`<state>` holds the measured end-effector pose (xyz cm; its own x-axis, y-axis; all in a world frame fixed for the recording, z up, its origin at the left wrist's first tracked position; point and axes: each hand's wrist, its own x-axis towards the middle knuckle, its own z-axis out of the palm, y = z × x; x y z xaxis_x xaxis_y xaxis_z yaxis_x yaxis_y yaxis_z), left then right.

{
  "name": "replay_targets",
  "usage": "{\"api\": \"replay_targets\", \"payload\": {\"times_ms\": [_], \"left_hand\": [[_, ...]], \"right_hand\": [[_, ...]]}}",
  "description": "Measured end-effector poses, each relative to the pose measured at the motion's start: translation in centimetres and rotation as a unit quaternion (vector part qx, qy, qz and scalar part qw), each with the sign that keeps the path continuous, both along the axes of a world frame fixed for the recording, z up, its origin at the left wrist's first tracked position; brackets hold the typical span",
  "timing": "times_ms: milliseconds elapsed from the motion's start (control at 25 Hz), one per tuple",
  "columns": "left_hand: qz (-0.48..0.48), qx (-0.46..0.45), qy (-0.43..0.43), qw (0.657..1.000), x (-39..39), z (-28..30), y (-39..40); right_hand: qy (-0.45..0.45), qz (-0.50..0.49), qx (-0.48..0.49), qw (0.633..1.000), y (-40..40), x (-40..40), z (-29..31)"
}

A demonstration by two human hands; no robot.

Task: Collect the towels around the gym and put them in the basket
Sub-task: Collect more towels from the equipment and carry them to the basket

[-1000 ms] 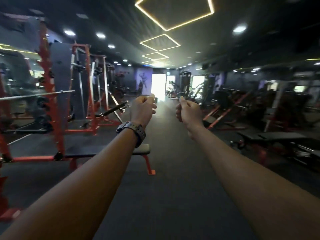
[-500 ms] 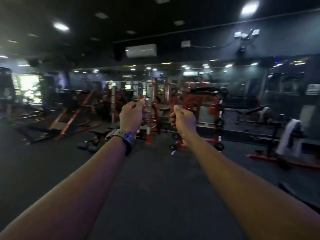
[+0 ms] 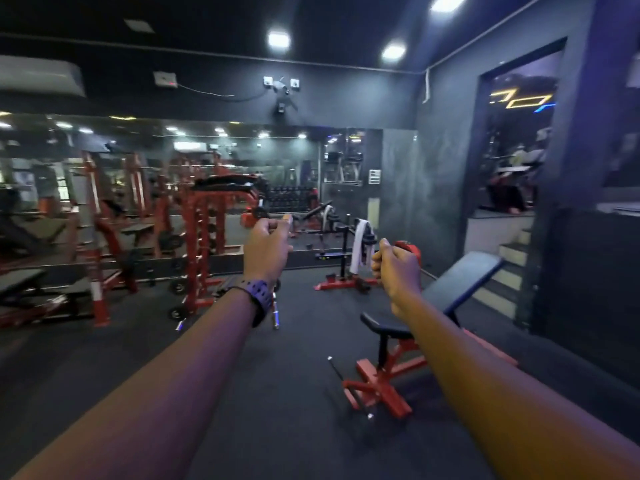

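A white towel (image 3: 360, 245) hangs over a red and black machine (image 3: 343, 271) far ahead, close to the mirror wall. Both my arms are stretched forward at chest height. My left hand (image 3: 266, 249), with a watch on the wrist, is curled into a loose fist and holds nothing. My right hand (image 3: 396, 270) is also curled with nothing in it, and in the picture it sits just right of the towel, though the towel is well beyond reach. No basket is in view.
An incline bench (image 3: 450, 292) on a red frame stands just ahead on the right. Red racks (image 3: 204, 244) line the left side before a mirror wall (image 3: 242, 174). Steps (image 3: 509, 268) rise at the right by a doorway. Dark floor lies between.
The view has swung to the right, from the long aisle to the mirror wall and corner. The towel has come nearer the centre. Both hands keep their curled pose.
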<state>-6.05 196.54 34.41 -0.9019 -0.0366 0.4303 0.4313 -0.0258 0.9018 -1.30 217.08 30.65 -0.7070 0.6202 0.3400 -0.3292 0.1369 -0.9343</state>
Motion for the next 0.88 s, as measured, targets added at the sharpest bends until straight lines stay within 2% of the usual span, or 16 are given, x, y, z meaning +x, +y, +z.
{"api": "replay_targets", "payload": {"times_ms": [200,400,600,880], "left_hand": [[-0.032,-0.02,0.002,0.999,-1.5,-0.8,1.3],[-0.053,-0.021,-0.007,0.998,-7.7,-0.9,2.5],[-0.062,-0.024,-0.023,0.998,-17.3,-2.8,4.7],[-0.033,-0.028,-0.022,0.999,-33.1,-0.4,6.0]], "right_hand": [[-0.028,-0.048,0.02,0.998,0.3,-0.1,-0.8],[-0.021,-0.063,0.027,0.997,1.9,-5.5,-1.1],[-0.009,-0.032,0.015,0.999,4.9,-17.4,-1.4],[-0.004,-0.022,0.041,0.999,7.3,-34.9,1.3]]}}
